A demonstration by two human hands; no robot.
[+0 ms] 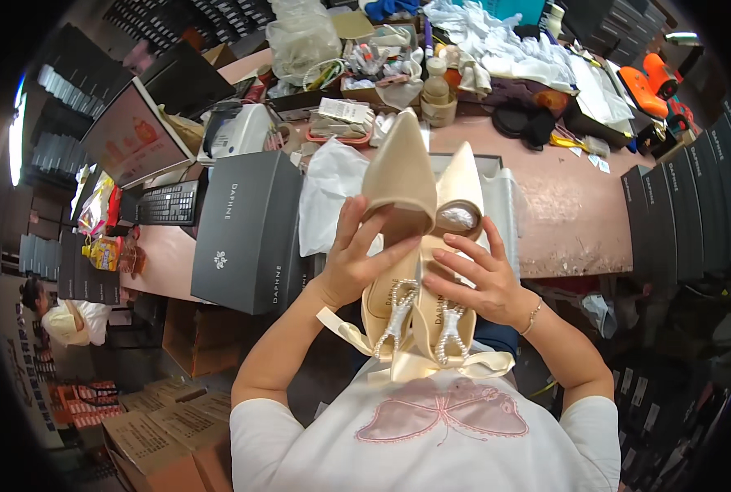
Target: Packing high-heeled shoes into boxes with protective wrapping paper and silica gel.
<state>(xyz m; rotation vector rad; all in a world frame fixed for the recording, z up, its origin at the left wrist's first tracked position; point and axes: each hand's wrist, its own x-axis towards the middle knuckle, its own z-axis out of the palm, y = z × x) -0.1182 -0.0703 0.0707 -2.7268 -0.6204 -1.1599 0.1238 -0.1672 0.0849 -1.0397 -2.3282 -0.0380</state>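
Observation:
Two cream, pointed-toe shoes are held side by side before my chest, toes pointing away. My left hand (364, 252) grips the left shoe (400, 168), its fingers at the opening behind the toe. Against the right shoe (462, 182), my right hand (484, 279) closes at its side, with fingers lying over the insole. White stuffing (458, 217) shows in the right shoe's toe; the inside of the left toe is dark. Pearl-beaded trims (395, 320) lie by the heels, and cream ribbons (487, 363) hang from the heel ends.
A dark grey shoe box lid (246, 234) lies left of white tissue paper (333, 193). Behind the shoes an open box (507, 205) sits on the pink table (575, 213). Keyboard (169, 203) and monitor (138, 135) stand left; stacked shoe boxes (684, 197) stand right. Clutter lines the back.

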